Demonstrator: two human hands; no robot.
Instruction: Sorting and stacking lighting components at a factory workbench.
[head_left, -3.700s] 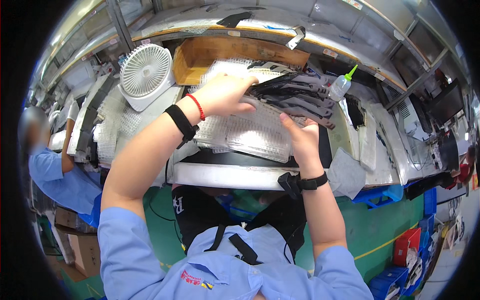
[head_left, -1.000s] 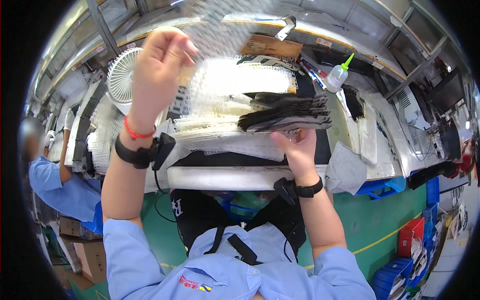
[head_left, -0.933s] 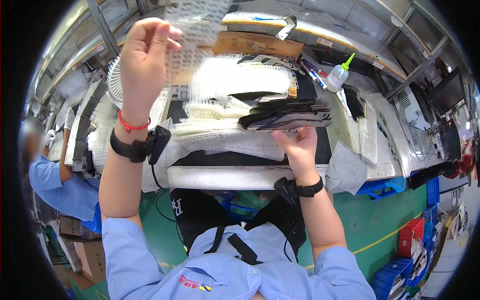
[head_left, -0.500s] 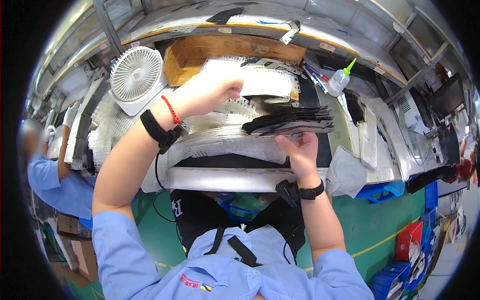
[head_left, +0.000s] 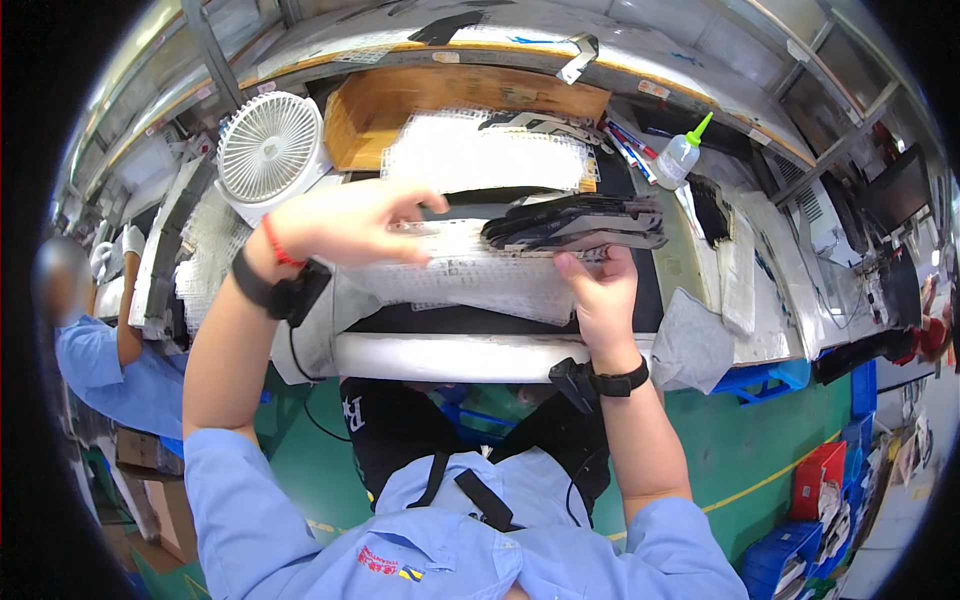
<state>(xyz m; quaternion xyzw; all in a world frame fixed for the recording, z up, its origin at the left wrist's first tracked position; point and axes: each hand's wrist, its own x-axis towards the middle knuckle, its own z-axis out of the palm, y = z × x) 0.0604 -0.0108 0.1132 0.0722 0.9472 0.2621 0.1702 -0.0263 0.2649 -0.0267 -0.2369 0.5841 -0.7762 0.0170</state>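
Note:
A fanned stack of black-and-grey strips point(head_left: 575, 225) is in my right hand point(head_left: 608, 300), thumb along its near edge and the other fingers mostly hidden beneath. From the stack's left end, white perforated sheets point(head_left: 490, 280) spread leftward over the black mat point(head_left: 440, 321). My left hand point(head_left: 375, 222) hovers at the far left part of these sheets, fingers apart and slightly blurred, with nothing seen in it. Whether its fingertips touch the top sheet, I cannot tell. Behind both hands lies another pile of white perforated sheets point(head_left: 480, 165) with black-and-grey strips point(head_left: 545, 127) on it.
A wooden box point(head_left: 360, 115) stands at the back, beside a white fan point(head_left: 268, 150). Back right are pens point(head_left: 630, 150) and a green-tipped bottle point(head_left: 677, 158). A grey cloth point(head_left: 692, 345) hangs over the front edge. A co-worker point(head_left: 120, 360) sits at left.
My left hand has come down and toward me from above the back pile, and its fingers have spread. The white sheets by the stack have settled flatter. My right hand keeps its hold.

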